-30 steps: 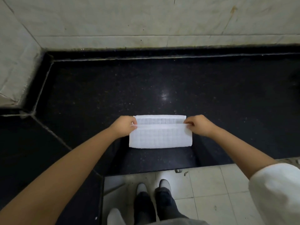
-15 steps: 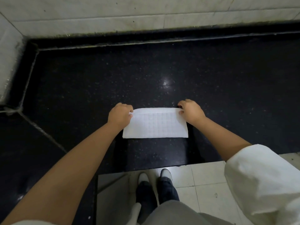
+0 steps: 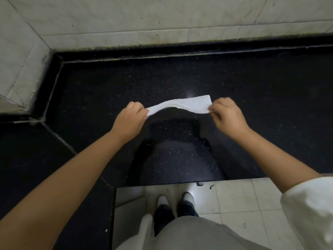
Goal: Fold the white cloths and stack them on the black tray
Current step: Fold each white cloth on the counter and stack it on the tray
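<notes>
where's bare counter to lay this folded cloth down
Both hands, left hand and right hand, pinch the white cloth by its ends. The black counter lies bare behind it up to the tiled wall, and on both sides. No tray shows.

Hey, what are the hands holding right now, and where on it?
Both hold the folded white cloth: the left hand grips its left end, the right hand pinches its right end.

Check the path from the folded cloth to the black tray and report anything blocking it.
No tray shows in this view, so that path cannot be judged. The left hand and right hand pinch the ends of the folded white cloth above the black countertop, with nothing visible lying around it.
</notes>
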